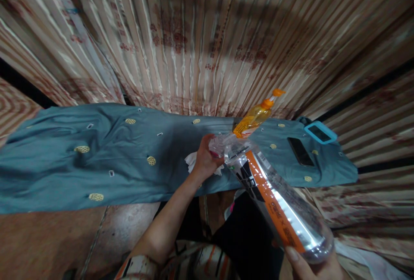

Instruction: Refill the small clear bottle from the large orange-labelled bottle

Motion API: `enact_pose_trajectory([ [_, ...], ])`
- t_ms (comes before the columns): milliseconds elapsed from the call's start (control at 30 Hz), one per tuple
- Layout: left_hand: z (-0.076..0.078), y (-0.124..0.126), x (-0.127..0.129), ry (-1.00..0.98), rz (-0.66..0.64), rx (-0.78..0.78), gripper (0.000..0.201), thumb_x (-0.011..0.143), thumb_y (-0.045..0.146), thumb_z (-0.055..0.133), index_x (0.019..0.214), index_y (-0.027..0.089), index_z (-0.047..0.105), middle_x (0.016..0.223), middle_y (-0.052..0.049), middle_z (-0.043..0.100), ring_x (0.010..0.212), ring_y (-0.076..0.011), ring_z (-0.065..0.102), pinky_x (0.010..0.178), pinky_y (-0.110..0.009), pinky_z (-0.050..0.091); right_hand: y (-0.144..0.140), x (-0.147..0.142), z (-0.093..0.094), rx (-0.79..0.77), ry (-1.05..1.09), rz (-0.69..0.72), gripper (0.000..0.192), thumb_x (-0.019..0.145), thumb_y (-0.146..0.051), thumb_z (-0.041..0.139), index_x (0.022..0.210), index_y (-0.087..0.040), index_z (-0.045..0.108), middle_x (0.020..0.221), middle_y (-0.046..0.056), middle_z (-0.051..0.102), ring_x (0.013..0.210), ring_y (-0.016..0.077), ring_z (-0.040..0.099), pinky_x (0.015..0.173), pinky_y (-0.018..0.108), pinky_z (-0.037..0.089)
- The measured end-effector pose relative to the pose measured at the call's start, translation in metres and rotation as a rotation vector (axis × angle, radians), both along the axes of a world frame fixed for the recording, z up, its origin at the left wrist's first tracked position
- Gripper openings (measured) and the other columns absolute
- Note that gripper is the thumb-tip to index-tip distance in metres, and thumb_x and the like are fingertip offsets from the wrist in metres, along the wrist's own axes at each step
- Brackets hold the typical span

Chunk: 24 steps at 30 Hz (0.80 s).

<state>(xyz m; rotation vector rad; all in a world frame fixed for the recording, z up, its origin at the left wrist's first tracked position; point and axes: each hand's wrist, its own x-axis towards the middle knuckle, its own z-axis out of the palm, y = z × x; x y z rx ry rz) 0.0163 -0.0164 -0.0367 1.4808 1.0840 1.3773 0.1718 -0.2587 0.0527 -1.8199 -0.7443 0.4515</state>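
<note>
My right hand [304,265] grips a large clear plastic bottle [291,198] with an orange, black and silver label by its rounded base. The bottle tilts up and to the left, its far end meeting my left hand [207,161]. Fingers of that hand are closed around a small clear plastic piece [216,144] at this end. Whether this piece is joined to the bottle, I cannot tell. White crumpled tissue [190,161] lies under my left hand. Just beyond the bottle's end stands a pump bottle [254,120] of orange liquid with an orange pump top.
A green-grey cloth with yellow pineapple prints [123,163] covers the long narrow table. Toward its right end lie a black phone [300,151] and a blue-framed device [321,132]. Pleated patterned curtains [200,47] hang close behind and at the sides. Floor tiles [126,224] show below left.
</note>
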Motion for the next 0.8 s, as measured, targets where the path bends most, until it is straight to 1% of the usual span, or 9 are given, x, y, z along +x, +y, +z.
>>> enact_pose_trajectory([
  [100, 0.001, -0.001, -0.001, -0.003, 0.003, -0.011, 0.081, 0.061, 0.031, 0.100, 0.130, 0.022, 0.057, 0.128, -0.011, 0.071, 0.119, -0.0317, 0.072, 0.108, -0.052, 0.059, -0.002, 0.005, -0.004, 0.002, -0.029, -0.002, 0.103, 0.073, -0.075, 0.083, 0.150, -0.015, 0.050, 0.140, 0.018, 0.065, 0.124, 0.0376, 0.064, 0.095, 0.042, 0.057],
  [133, 0.002, -0.001, -0.001, -0.002, 0.004, -0.009, 0.081, 0.061, 0.032, 0.100, 0.129, 0.023, 0.057, 0.128, -0.011, 0.071, 0.119, -0.0325, 0.072, 0.108, -0.053, 0.058, -0.002, 0.008, -0.006, 0.002, -0.036, 0.005, 0.103, 0.071, -0.074, 0.085, 0.149, -0.015, 0.051, 0.139, 0.019, 0.066, 0.122, 0.0383, 0.066, 0.090, 0.042, 0.059],
  [167, 0.002, -0.001, -0.001, -0.002, 0.004, -0.007, 0.081, 0.061, 0.033, 0.100, 0.129, 0.023, 0.057, 0.127, -0.011, 0.071, 0.118, -0.0328, 0.072, 0.109, -0.054, 0.058, -0.003, 0.011, -0.009, 0.003, -0.037, 0.012, 0.104, 0.069, -0.073, 0.086, 0.148, -0.014, 0.051, 0.138, 0.019, 0.066, 0.121, 0.0390, 0.066, 0.089, 0.043, 0.060],
  [233, 0.003, -0.001, -0.001, 0.001, 0.004, -0.011, 0.081, 0.062, 0.032, 0.099, 0.130, 0.022, 0.057, 0.127, -0.011, 0.071, 0.115, -0.0320, 0.073, 0.107, -0.054, 0.059, -0.005, 0.015, -0.013, 0.003, -0.055, 0.022, 0.106, 0.068, -0.071, 0.087, 0.149, -0.013, 0.051, 0.138, 0.020, 0.067, 0.121, 0.0398, 0.066, 0.095, 0.046, 0.059],
  [333, 0.003, -0.001, 0.000, 0.007, 0.005, -0.022, 0.082, 0.061, 0.029, 0.099, 0.131, 0.021, 0.056, 0.128, -0.012, 0.071, 0.110, -0.0297, 0.074, 0.103, -0.049, 0.062, -0.008, 0.020, -0.018, -0.001, -0.139, 0.026, 0.099, 0.076, -0.073, 0.082, 0.152, -0.015, 0.051, 0.137, 0.017, 0.068, 0.123, 0.0391, 0.067, 0.105, 0.050, 0.055],
  [533, -0.001, 0.000, 0.002, -0.021, 0.006, -0.011, 0.082, 0.060, 0.027, 0.098, 0.131, 0.023, 0.057, 0.127, -0.009, 0.071, 0.102, -0.0254, 0.073, 0.095, -0.045, 0.063, -0.008, 0.018, -0.014, -0.009, -0.224, 0.064, 0.094, 0.084, -0.070, 0.077, 0.154, -0.014, 0.051, 0.138, 0.017, 0.067, 0.123, 0.0389, 0.067, 0.102, 0.049, 0.058],
  [667, -0.002, 0.000, 0.001, -0.014, 0.011, 0.006, 0.079, 0.061, 0.024, 0.095, 0.130, 0.023, 0.057, 0.125, -0.008, 0.070, 0.106, -0.0263, 0.072, 0.100, -0.047, 0.062, -0.007, 0.014, -0.010, -0.021, -0.242, 0.038, 0.093, 0.085, -0.071, 0.075, 0.155, -0.014, 0.052, 0.135, 0.017, 0.067, 0.122, 0.0390, 0.066, 0.100, 0.048, 0.058],
  [733, -0.001, -0.001, 0.001, 0.005, 0.013, -0.002, 0.079, 0.062, 0.026, 0.095, 0.131, 0.023, 0.057, 0.125, -0.009, 0.070, 0.102, -0.0259, 0.072, 0.099, -0.048, 0.062, -0.006, 0.013, -0.009, -0.020, -0.214, 0.040, 0.095, 0.084, -0.072, 0.075, 0.156, -0.015, 0.050, 0.138, 0.017, 0.065, 0.125, 0.0399, 0.064, 0.102, 0.049, 0.057],
  [800, -0.002, -0.001, 0.001, 0.012, 0.008, -0.014, 0.079, 0.062, 0.027, 0.095, 0.132, 0.023, 0.057, 0.126, -0.009, 0.070, 0.098, -0.0252, 0.072, 0.095, -0.048, 0.063, -0.005, 0.012, -0.007, -0.022, -0.199, 0.038, 0.099, 0.082, -0.074, 0.076, 0.156, -0.016, 0.049, 0.140, 0.017, 0.063, 0.129, 0.0414, 0.061, 0.107, 0.052, 0.053],
])
